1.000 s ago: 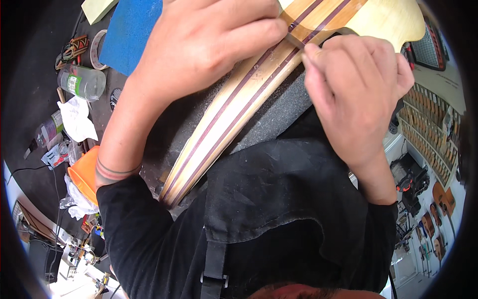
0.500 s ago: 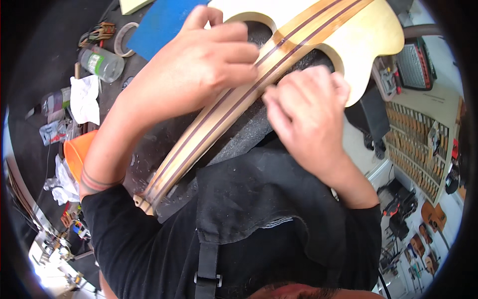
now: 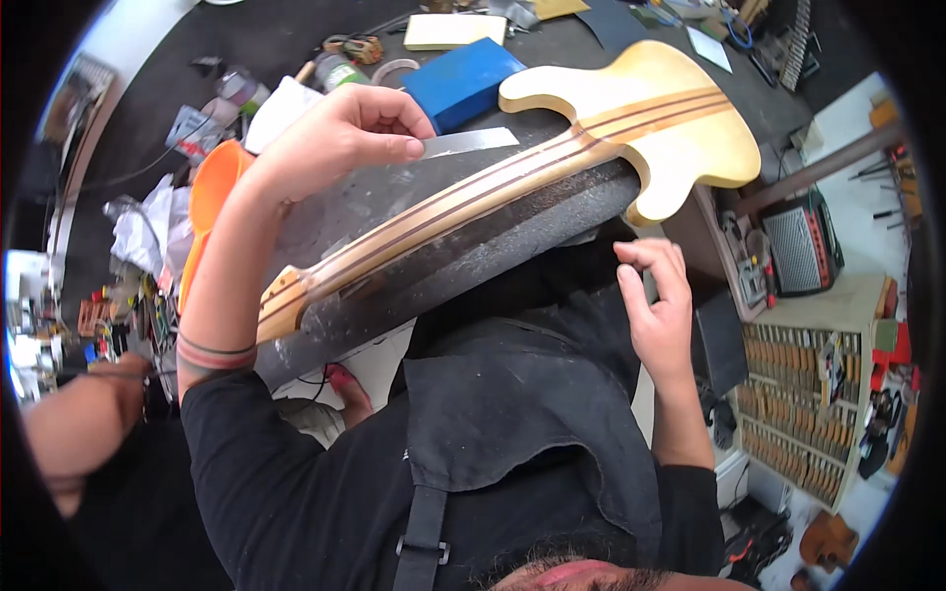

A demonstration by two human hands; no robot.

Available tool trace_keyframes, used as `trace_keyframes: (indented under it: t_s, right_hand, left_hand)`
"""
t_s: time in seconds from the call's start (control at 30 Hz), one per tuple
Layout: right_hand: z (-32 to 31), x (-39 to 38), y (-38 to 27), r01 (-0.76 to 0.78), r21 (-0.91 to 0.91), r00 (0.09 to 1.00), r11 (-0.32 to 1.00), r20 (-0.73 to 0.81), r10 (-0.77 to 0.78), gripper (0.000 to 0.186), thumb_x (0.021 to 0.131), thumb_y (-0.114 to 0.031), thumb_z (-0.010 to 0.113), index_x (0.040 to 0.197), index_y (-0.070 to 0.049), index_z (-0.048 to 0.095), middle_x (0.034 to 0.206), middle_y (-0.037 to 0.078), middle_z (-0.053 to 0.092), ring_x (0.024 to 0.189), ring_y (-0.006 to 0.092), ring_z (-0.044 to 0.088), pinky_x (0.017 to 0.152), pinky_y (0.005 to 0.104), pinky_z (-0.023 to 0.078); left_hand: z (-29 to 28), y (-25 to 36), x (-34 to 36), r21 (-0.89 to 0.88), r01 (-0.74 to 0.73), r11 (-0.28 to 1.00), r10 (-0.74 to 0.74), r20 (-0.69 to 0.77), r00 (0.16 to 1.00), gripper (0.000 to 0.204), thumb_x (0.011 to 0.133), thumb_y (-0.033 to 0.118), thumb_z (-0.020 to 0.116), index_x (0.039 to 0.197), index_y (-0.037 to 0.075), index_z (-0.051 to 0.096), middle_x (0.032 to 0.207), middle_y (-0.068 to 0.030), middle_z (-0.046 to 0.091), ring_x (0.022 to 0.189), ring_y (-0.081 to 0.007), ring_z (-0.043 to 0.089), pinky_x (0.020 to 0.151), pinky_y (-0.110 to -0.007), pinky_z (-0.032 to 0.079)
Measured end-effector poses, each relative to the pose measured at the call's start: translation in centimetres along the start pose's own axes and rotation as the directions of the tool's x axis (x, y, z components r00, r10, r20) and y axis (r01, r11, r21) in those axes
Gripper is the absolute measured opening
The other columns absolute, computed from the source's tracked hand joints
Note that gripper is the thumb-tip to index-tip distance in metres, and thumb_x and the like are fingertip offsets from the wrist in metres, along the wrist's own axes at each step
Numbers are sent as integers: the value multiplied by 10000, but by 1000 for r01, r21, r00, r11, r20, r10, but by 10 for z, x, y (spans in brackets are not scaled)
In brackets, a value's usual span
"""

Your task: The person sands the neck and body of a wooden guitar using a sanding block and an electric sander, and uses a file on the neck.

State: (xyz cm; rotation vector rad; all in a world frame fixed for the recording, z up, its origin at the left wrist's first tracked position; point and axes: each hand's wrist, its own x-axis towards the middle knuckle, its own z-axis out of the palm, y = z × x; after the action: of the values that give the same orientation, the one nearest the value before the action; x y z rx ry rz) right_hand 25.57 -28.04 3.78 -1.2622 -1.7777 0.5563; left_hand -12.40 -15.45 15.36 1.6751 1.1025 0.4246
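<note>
My left hand (image 3: 345,143) pinches a thin, flat, shiny metal blade (image 3: 473,140) above the dark workbench. Below and right of it, a pale wooden electric guitar (image 3: 685,138) lies back up, with dark stripes running along neck and body and its headstock at the lower left, partly behind my left forearm. It rests along the bench's padded dark edge (image 3: 493,246). My right hand (image 3: 652,300) is off the guitar, below the lower horn, with thumb and fingers apart and nothing held.
A blue block (image 3: 458,79), pale block (image 3: 453,32), orange funnel (image 3: 212,192), tape roll, bottles and crumpled paper crowd the bench (image 3: 335,217). Another person's arm (image 3: 69,438) shows at lower left. An amplifier (image 3: 798,246) and rack of wooden-handled tools (image 3: 793,414) stand at right.
Both hands have left the neck; the left lifted leftward with the blade, the right dropped away and opened. The view has shifted, showing the whole body and another person at lower left.
</note>
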Motion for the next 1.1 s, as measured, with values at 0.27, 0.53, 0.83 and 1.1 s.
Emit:
trace_keyframes:
  t_s: [0.27, 0.53, 0.83, 1.1]
  right_hand:
    - [-35, -96, 124, -539, 177, 841, 823, 58, 538, 209, 1060, -106, 643, 1211, 11, 729, 1191, 76, 739, 1130, 165, 666, 1003, 310, 506]
    - [-4, -276, 307, -827, -150, 504, 542, 228, 833, 295, 1033, -195, 677, 1216, 30, 734, 1162, 229, 770, 1078, 332, 742, 988, 424, 556]
    - [20, -274, 341, -815, -317, 323, 485, 445, 835, 309, 1023, -206, 678, 1225, 24, 723, 1158, 226, 763, 1051, 351, 742, 972, 423, 563]
    - [80, -129, 444, -590, -507, 515, 628, 363, 776, 305, 1025, -209, 671, 1216, 25, 718, 1137, 206, 763, 1021, 331, 742, 955, 411, 566]
  left_hand:
    - [13, -29, -58, 27, 135, 990, -107, -462, 881, 176, 1022, 95, 686, 1169, 21, 746, 966, 30, 678, 867, -48, 596, 754, -227, 478]
    - [-45, -109, -56, 6, 333, 943, -250, -650, 718, 297, 1022, 144, 662, 1301, 58, 721, 921, -40, 677, 825, -93, 622, 677, -267, 514]
    - [-16, -55, -8, 433, 466, 772, -104, -637, 764, 459, 1000, 267, 729, 1407, 65, 673, 1381, -180, 712, 1215, -337, 703, 1018, -434, 549]
    - [-47, -31, 108, 759, 239, 606, 91, -364, 927, 387, 945, 202, 766, 1293, 68, 663, 1288, -116, 689, 1091, -320, 683, 994, -423, 546]
